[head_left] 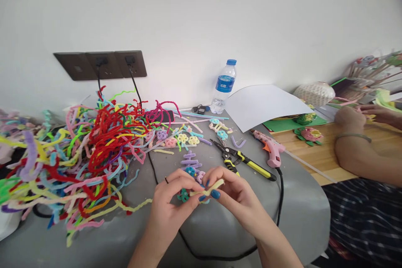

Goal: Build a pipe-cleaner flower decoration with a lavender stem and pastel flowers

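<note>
A short pale-yellow pipe cleaner point(216, 185) is pinched between the fingertips of both hands, above the front of the grey table. My left hand point(176, 197) grips it from the left, thumb and fingers closed. From the right, my right hand point(234, 192) holds its other part the same way, and one end sticks up past the thumb. Just behind the fingers lie small twisted shapes, among them a teal flower point(183, 195) and a stack of lilac pieces point(190, 160); my hands partly cover this group.
A big tangle of coloured pipe cleaners point(109, 142) fills the left side. Cutting pliers point(240, 161) and a pink glue gun point(270, 148), with its black cord, lie to the right. Behind are a water bottle point(224, 88) and white paper point(266, 104). Another person's arm point(358, 146) works at far right.
</note>
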### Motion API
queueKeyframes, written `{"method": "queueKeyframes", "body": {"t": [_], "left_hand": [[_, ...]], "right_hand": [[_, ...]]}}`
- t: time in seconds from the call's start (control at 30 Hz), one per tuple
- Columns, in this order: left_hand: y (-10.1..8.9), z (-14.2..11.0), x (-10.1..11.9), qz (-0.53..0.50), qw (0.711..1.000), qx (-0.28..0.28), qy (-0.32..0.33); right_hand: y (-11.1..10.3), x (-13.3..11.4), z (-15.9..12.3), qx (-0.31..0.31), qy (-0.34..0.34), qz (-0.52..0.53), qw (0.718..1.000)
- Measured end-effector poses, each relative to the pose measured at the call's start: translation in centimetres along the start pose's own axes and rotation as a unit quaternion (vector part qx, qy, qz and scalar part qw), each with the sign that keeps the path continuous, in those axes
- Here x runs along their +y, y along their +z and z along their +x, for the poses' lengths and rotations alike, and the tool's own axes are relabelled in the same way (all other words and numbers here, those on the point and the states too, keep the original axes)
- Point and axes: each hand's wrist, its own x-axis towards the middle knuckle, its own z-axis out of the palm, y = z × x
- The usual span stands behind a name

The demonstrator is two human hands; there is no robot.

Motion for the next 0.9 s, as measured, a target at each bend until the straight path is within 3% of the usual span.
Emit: {"method": "queueKeyframes", "body": {"t": [0.13, 0.33, 0.9], "left_hand": [[-0.2, 0.0, 0.1, -0.006, 1.000, 0.002, -0.001], [-0.1, 0.0, 0.5, -0.032, 0.999, -0.030, 0.000], [0.4, -0.4, 0.4, -0.023, 0.999, 0.033, 0.002]], "right_hand": [[-0.4, 0.0, -0.3, 0.053, -0.053, -0.058, 0.995], [-0.7, 0.1, -0.5, 0.061, -0.034, -0.092, 0.993], [1.2, -0.4, -0.4, 0.158, -0.139, -0.194, 0.958]]}}
